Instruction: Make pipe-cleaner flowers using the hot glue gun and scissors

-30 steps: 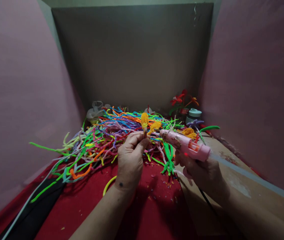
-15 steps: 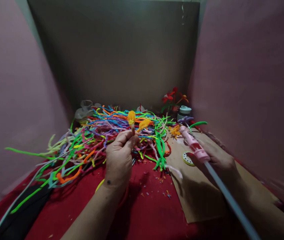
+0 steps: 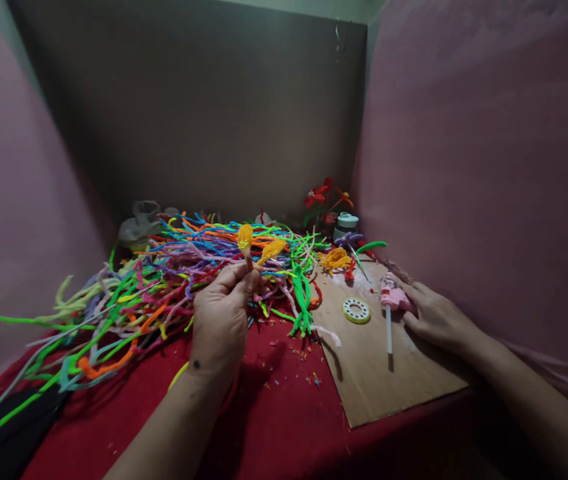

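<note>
Between the thumb and fingers of my left hand (image 3: 221, 317), closed in a pinch, is a yellow pipe-cleaner flower piece (image 3: 245, 236). Two fuzzy yellow petals stand up from a short stem, one of them angled right. My right hand (image 3: 431, 317) is closed around the handle of a pink hot glue gun (image 3: 392, 292) at the right side of the cardboard sheet (image 3: 389, 393). A pale glue stick (image 3: 389, 337) juts out of the gun's back end toward me. Left of the gun lies a yellow-rimmed ring with holes (image 3: 356, 311).
A big tangle of coloured pipe cleaners (image 3: 204, 257) covers the table's left and middle. Green bundled pipe cleaners (image 3: 302, 300) touch the cardboard's edge. Orange pieces (image 3: 335, 259), a purple flower (image 3: 349, 239), a lidded jar (image 3: 347, 227) and red flowers (image 3: 317, 195) stand or lie behind.
My right hand has carried the glue gun down onto or close over the cardboard, farther from me. The left hand keeps its pinch on the yellow flower piece. The whole view has shifted slightly.
</note>
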A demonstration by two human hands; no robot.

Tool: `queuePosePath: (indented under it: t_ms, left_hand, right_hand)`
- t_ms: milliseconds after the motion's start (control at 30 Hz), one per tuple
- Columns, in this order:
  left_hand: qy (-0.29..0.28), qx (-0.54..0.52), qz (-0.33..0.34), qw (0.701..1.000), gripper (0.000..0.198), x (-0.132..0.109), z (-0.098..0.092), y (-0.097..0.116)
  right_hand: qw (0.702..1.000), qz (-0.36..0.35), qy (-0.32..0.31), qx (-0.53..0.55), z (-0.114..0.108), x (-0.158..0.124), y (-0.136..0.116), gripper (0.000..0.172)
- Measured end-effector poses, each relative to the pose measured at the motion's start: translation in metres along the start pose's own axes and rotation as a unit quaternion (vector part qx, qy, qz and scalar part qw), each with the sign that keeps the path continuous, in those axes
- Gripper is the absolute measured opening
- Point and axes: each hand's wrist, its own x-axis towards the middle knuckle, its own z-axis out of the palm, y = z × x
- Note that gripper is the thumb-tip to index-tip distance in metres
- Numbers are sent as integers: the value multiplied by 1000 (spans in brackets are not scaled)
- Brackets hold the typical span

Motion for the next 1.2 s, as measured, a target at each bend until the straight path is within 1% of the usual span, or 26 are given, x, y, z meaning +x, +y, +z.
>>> queuePosePath:
  t_ms: [100, 167, 200, 233, 267, 300, 333, 367, 400, 433, 467, 500, 533, 567, 600, 667, 733, 800, 867, 933, 967, 1000, 1033, 1133, 1167, 1200]
  left_hand:
    - [-3, -74, -37, 997, 23, -2, 5, 1]
    - [-7, -119, -61, 991, 22, -5, 9, 4]
    - [-10, -137, -75, 988, 22, -7, 11, 5]
    - [-15, -151, -85, 985, 21, -9, 13, 7]
    - [-22, -163, -92, 982, 19, -12, 14, 9]
    - [-32, -174, -98, 979, 17, -14, 16, 10]
    - [-42, -184, -100, 977, 16, -16, 17, 11]
    - [-53, -190, -103, 975, 15, -17, 18, 12]
    - [-63, -195, -107, 973, 15, -18, 19, 13]
    - [-71, -198, -112, 971, 15, -19, 19, 13]
    - [-76, -199, -118, 970, 16, -20, 20, 13]
    - [-81, -199, -123, 969, 16, -21, 21, 12]
    - [-86, -199, -126, 968, 17, -21, 21, 12]
    - [-92, -199, -127, 967, 17, -21, 21, 11]
    - [-97, -199, -128, 967, 18, -21, 22, 10]
    - [-110, -196, -130, 966, 18, -22, 22, 8]
    - [-119, -192, -135, 965, 18, -23, 23, 8]
    - [-127, -187, -140, 964, 17, -24, 24, 8]
    - [-130, -183, -143, 964, 15, -25, 25, 8]
    - [-132, -176, -148, 964, 12, -25, 25, 9]
    - [-134, -172, -150, 964, 12, -25, 24, 9]
    - [-135, -168, -152, 965, 13, -25, 24, 10]
    - [-134, -161, -155, 965, 14, -25, 23, 10]
    - [-119, -124, -154, 973, 17, -23, 19, 9]
    - [-114, -108, -148, 976, 17, -23, 18, 9]
    - [-113, -91, -140, 980, 18, -22, 17, 8]
  right_hand:
    - [1000, 2, -10, -20, -7, 7, 0, 61]
    - [999, 13, 20, -37, -20, 11, -11, 48]
    - [998, 21, 51, -23, -28, 13, -22, 41]
    - [996, 25, 86, 25, -35, 15, -36, 35]
    - [988, 11, 109, 107, -42, 18, -53, 30]
    - [970, -10, 113, 215, -47, 21, -73, 25]
    - [941, -23, 76, 330, -50, 25, -93, 23]
    - [898, -21, 23, 440, -52, 29, -114, 21]
    - [842, 6, -4, 539, -51, 34, -134, 20]
    - [780, 29, -15, 625, -49, 38, -151, 18]
    - [714, 55, -11, 698, -46, 42, -166, 17]
    - [656, 67, -24, 751, -44, 46, -178, 17]
    - [608, 71, -32, 790, -41, 49, -188, 16]
    - [567, 71, -38, 819, -39, 51, -194, 15]
    - [536, 68, -47, 840, -37, 53, -198, 14]
    - [491, 64, -62, 867, -34, 55, -203, 11]
    - [456, 67, -72, 885, -33, 56, -204, 10]
    - [432, 73, -77, 895, -32, 56, -206, 11]
    - [427, 79, -78, 897, -33, 57, -206, 13]
    - [445, 79, -72, 889, -34, 57, -206, 14]
    - [463, 76, -60, 881, -35, 57, -205, 13]
    - [492, 69, -39, 867, -36, 57, -203, 12]
    - [531, 58, -7, 845, -38, 56, -202, 10]
    - [664, 16, 97, 741, -46, 54, -196, 4]
    - [696, 5, 117, 708, -49, 53, -195, 4]
    - [718, -4, 124, 685, -52, 52, -194, 4]
